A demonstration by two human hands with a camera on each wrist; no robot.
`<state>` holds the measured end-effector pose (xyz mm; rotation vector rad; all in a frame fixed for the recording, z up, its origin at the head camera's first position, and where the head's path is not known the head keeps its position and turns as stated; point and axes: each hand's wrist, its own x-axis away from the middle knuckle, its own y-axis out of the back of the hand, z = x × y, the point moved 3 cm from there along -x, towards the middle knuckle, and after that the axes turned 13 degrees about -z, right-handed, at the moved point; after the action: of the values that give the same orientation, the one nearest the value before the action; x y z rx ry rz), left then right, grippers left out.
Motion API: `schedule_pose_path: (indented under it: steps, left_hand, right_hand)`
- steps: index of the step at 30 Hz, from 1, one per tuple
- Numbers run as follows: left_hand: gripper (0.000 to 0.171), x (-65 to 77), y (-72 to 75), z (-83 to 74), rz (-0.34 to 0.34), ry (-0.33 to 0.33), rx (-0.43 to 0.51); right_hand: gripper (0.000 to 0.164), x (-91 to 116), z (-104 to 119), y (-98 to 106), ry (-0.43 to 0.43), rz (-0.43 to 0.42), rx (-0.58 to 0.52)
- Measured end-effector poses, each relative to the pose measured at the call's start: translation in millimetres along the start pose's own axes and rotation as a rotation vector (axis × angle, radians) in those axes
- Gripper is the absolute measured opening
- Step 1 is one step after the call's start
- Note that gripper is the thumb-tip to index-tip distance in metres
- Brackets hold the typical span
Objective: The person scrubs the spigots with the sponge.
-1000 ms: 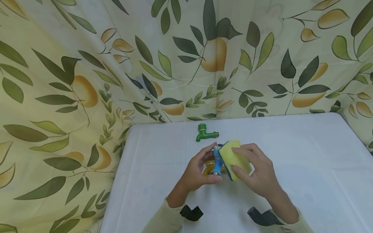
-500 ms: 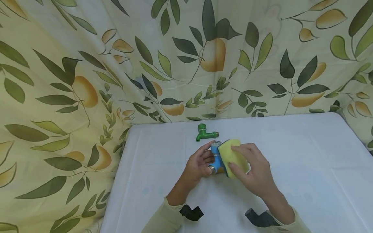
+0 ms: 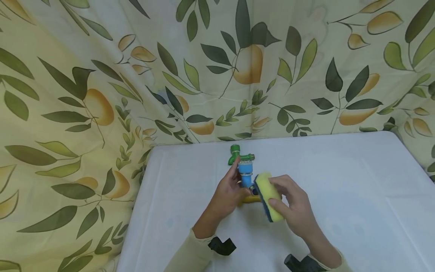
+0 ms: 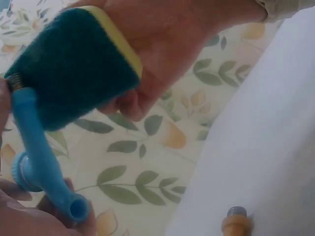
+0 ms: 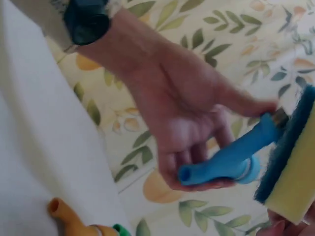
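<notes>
My left hand (image 3: 222, 196) grips a blue plastic tap (image 3: 246, 170) above the table. Its thumb lies at the threaded metal end, as the right wrist view shows, and the fingers support the body (image 5: 226, 160) from below. Between the fingers and thumb of my right hand (image 3: 299, 207) is a yellow sponge (image 3: 270, 196) with a dark green scouring side (image 4: 74, 64). That scouring side faces the blue tap, close against its threaded end. Part of the tap's outlet side is hidden by the left hand in the head view.
A green tap (image 3: 234, 150) lies farther back on the white-covered table (image 3: 340, 181), partly overlapped by the left fingers. Beneath the hands is an orange-yellow tap (image 3: 249, 199). A leaf-and-fruit patterned curtain (image 3: 190, 75) hangs behind and to the left.
The blue tap has been turned in the left hand and moved slightly left and back. The sponge has tilted more edge-on and shifted down, its top no longer overlapping the tap's head.
</notes>
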<state>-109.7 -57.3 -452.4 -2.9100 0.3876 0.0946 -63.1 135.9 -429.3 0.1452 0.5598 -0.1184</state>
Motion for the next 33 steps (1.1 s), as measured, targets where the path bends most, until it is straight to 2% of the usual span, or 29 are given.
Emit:
schedule_pose_path:
  steps: [3,5,7,9,13,16,19,22,26,29,33]
  left_hand:
    - [0.088,-0.6,2.9,-0.1,-0.008,0.027,-0.051]
    - [0.073,-1.5,5.3,-1.1,-0.047,0.038,-0.080]
    - [0.064,-2.2,8.6,-2.5,-0.099,0.027,-0.113]
    - [0.061,-1.8,11.9,-4.4,-0.151,-0.013,-0.154]
    - [0.055,1.0,14.9,-9.3,-0.247,-0.178,-0.292]
    - [0.050,2.9,11.3,-10.9,-0.288,-0.281,-0.432]
    - [0.050,4.0,7.5,-10.7,-0.317,-0.317,-0.519]
    - [0.059,4.4,6.0,-11.8,-0.314,-0.318,-0.531]
    - [0.067,4.6,4.5,-13.7,-0.229,-0.343,-0.531]
    - [0.062,5.3,1.7,-12.6,-0.174,-0.417,-0.576]
    - [0.057,7.6,-3.5,-9.7,-0.166,-0.537,-0.681]
  right_hand:
    - [0.048,-3,2,6,-0.004,-0.043,-0.123]
    - [0.048,-5,4,11,0.027,-0.059,-0.089]
    - [0.049,-5,6,14,0.052,-0.059,0.056]
    - [0.050,-5,6,17,0.090,-0.041,0.233]
    - [0.046,-6,-1,17,0.147,-0.044,0.553]
    - [0.041,-7,-9,12,0.124,-0.059,0.672]
    - [0.041,-7,-16,5,0.073,-0.056,0.660]
    - [0.043,-7,-19,0,0.073,-0.062,0.640]
    - [0.042,-9,-16,-1,0.205,-0.085,0.661]
    - [0.040,-14,-13,0,0.317,-0.115,0.717]
    - [0.039,-20,-13,2,0.363,-0.155,0.774]
